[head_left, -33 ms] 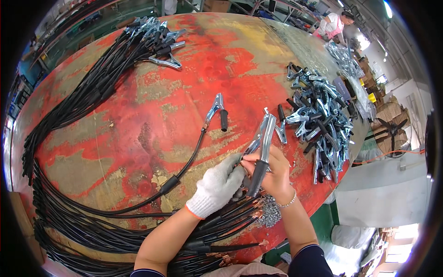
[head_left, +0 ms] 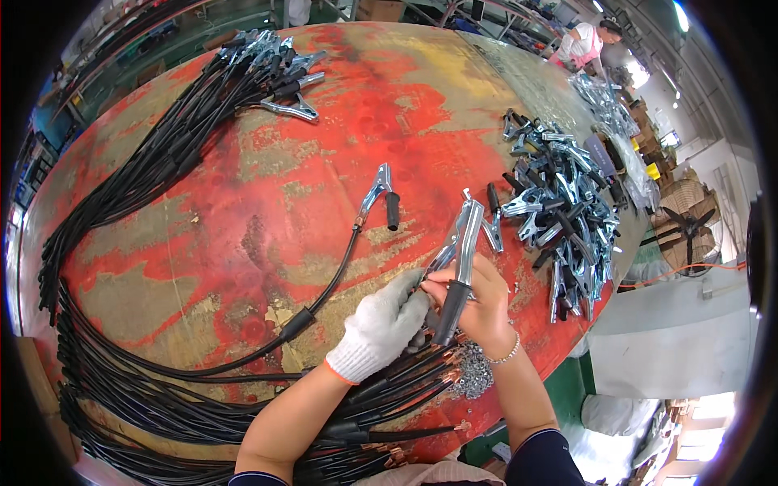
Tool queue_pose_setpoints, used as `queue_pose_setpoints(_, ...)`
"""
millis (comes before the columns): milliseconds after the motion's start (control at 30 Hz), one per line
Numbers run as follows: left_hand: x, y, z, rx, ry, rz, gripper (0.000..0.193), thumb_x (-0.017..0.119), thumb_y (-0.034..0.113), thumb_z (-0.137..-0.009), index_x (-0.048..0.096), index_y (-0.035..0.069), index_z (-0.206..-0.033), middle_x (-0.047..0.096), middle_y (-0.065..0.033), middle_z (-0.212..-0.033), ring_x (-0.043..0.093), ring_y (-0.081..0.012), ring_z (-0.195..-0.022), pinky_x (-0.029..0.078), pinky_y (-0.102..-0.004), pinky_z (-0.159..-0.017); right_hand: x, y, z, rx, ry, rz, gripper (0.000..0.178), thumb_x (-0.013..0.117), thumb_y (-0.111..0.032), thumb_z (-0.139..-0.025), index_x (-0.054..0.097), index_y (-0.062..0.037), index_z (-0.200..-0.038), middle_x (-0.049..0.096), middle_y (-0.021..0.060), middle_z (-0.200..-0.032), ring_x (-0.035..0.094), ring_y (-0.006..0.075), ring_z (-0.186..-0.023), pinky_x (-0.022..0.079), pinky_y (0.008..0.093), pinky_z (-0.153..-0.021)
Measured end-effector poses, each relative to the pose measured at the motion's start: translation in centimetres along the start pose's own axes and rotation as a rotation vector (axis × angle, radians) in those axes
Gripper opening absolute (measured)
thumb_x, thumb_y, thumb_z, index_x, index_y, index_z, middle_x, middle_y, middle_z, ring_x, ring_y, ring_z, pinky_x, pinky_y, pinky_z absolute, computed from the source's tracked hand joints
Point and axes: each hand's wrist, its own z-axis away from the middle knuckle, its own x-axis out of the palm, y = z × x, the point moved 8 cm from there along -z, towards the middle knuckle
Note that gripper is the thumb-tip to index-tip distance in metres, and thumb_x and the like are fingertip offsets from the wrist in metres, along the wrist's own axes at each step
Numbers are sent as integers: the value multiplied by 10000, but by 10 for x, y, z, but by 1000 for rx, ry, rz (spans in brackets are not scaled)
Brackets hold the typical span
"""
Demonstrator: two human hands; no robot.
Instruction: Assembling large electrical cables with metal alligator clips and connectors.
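My left hand (head_left: 379,326), in a white knit glove, is closed around the lower part of a silver spring clamp (head_left: 468,236). Bare and wearing a bracelet, my right hand (head_left: 484,301) pinches the same clamp from the right. The clamp's jaws point up and away, and its black handle grip (head_left: 452,314) slants down between the hands. My fingers hide where they meet, so any cable end there cannot be made out. Just beyond my left hand lies another clamp (head_left: 379,191), fixed to a black cable (head_left: 334,283) with a thick black sleeve (head_left: 297,325).
Loose clamps (head_left: 567,211) are heaped at the right. Small metal nuts (head_left: 472,373) lie below my right hand, beside bare copper cable ends (head_left: 450,376). Black cables (head_left: 186,413) curve along the left to finished clamps (head_left: 271,69). The worn red table (head_left: 267,211) is round-edged; a person (head_left: 580,47) stands far right.
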Motion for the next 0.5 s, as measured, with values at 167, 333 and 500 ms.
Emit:
queue_pose_setpoints(167, -2, 1, 0, -33, 7, -18, 364, 472, 156, -972, 498, 2, -1301, 631, -58, -738, 591, -96, -574, 500, -257, -528, 1, 0, -2, 43, -39, -40, 228, 832, -45, -674, 720, -77, -869, 624, 68, -807, 607, 219, -693, 485, 328, -602)
queue_pose_setpoints(333, 0, -1, 0, -57, -10, 1, 364, 478, 149, -973, 497, -5, -1302, 615, -55, -730, 592, -96, -578, 500, -256, -524, 2, 2, 1, 51, -53, 7, 218, 825, -31, -685, 724, -64, -875, 616, 59, -798, 617, 208, -718, 492, 305, -602)
queue_pose_setpoints(500, -2, 2, 1, 4, 5, -24, 368, 480, 150, -976, 486, -9, -1308, 614, -56, -733, 591, -96, -580, 500, -252, -526, 0, -2, 2, 48, -33, -35, 229, 825, -41, -683, 737, -74, -892, 602, 55, -780, 597, 209, -695, 469, 316, -576)
